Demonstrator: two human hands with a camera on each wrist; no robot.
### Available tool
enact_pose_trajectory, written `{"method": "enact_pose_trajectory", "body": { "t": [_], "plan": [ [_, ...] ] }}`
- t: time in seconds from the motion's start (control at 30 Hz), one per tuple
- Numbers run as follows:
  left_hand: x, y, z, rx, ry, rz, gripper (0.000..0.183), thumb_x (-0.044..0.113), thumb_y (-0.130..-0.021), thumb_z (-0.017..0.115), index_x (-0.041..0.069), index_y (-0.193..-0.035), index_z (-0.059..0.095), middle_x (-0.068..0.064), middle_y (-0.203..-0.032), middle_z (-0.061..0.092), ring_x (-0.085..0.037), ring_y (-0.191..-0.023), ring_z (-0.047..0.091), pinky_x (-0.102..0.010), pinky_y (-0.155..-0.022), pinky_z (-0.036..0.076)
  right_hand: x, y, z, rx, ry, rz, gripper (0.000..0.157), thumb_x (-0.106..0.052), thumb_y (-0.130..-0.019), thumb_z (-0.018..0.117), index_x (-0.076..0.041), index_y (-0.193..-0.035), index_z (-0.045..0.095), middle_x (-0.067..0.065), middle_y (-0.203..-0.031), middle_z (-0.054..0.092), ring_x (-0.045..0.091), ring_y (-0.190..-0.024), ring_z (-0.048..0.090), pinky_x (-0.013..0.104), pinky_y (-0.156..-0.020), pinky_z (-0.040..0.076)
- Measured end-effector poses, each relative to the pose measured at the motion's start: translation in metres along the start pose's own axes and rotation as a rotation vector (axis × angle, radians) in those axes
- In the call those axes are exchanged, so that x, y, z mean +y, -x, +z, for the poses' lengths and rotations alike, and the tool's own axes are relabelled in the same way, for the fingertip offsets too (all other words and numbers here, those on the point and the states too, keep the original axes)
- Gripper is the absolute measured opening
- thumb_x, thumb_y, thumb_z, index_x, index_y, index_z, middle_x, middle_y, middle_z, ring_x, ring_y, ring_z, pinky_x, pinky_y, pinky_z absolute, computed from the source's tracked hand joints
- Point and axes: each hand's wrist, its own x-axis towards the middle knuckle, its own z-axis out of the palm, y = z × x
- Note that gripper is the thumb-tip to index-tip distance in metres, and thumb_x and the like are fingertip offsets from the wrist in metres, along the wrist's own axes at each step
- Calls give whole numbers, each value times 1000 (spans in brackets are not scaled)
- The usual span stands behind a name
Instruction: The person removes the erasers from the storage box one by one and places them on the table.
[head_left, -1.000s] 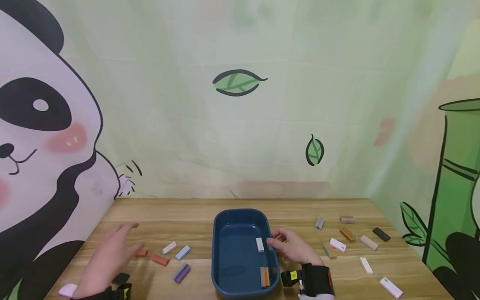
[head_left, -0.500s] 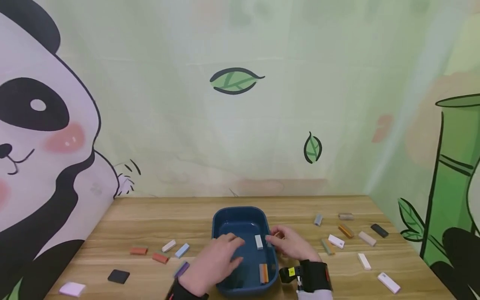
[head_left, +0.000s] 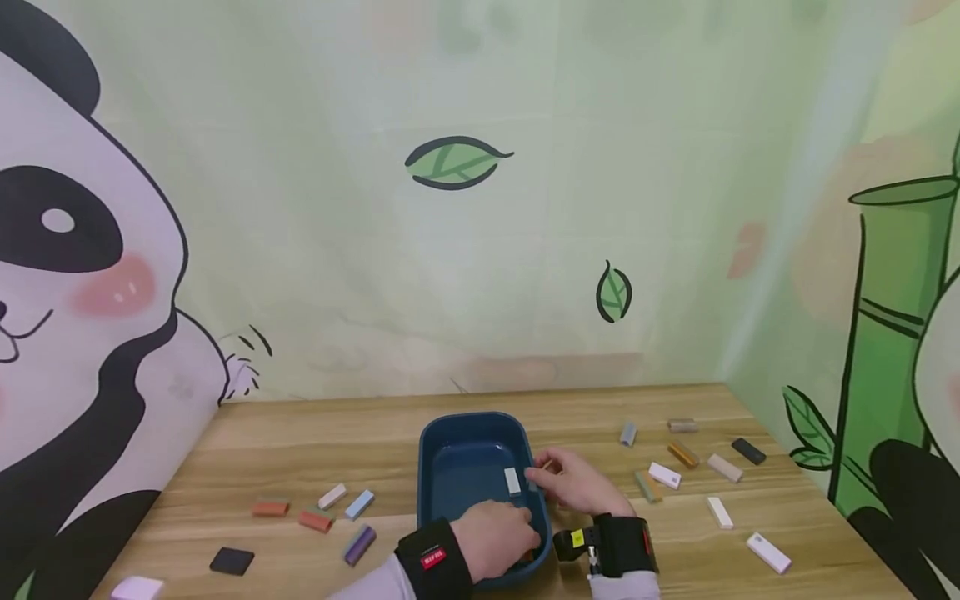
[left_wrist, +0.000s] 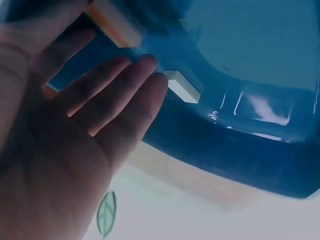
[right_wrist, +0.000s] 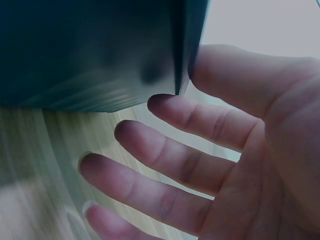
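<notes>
My left hand (head_left: 497,537) reaches into the near right part of a dark blue rectangular plastic box (head_left: 423,467). In the left wrist view its fingers (left_wrist: 142,92) are nearly straight and spread, beside an orange-and-pale block (left_wrist: 117,22) on the box floor. The thumb tip is close to that block; contact is unclear. A small white block (head_left: 512,481) lies by the box's right wall. My right hand (head_left: 581,485) pinches that wall at the rim, thumb on one side and index finger on the other. Its other fingers (right_wrist: 165,150) extend below, apart from the box.
Left of the box lie red-orange blocks (head_left: 270,508), a purple block (head_left: 360,546), a light blue block (head_left: 360,504), a black block (head_left: 232,561) and pale ones. To the right, several white, grey, brown and black blocks (head_left: 748,451) are scattered on the wooden table (head_left: 337,425).
From above the red-orange blocks on the left, my left hand has moved right and down into the box. My right hand keeps its hold on the rim. The view has shifted slightly.
</notes>
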Motion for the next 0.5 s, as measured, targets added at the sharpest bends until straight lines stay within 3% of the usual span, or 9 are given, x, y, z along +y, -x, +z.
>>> {"method": "enact_pose_trajectory", "body": {
  "t": [0.13, 0.33, 0.5],
  "plan": [
    [-2, -6, -3, -31, 22, 62, 20, 18, -86, 76, 25, -104, 73, 8, -91, 61, -5, -73, 54, -20, -68, 48, -2, 0, -2, 9, 5, 3, 25, -29, -98, 60, -5, -107, 60, 7, -89, 58, 25, -72, 59, 35, -58, 48],
    [-5, -11, 0, -89, 173, 20, 24, 11, -84, 75, 22, -105, 70, 6, -91, 61, -8, -77, 54, -26, -69, 49, -1, 0, -1, 11, 20, 9, 25, -29, -98, 61, -6, -107, 61, 6, -88, 58, 23, -72, 59, 35, -59, 48],
    [-3, -15, 6, -62, 153, -7, 11, 13, -85, 75, 20, -92, 70, 6, -79, 59, -8, -68, 52, -25, -62, 47, 1, -1, -1, 5, 8, -12, 27, -30, -98, 61, -5, -107, 61, 6, -87, 58, 25, -70, 58, 35, -58, 47]
  ]
}}
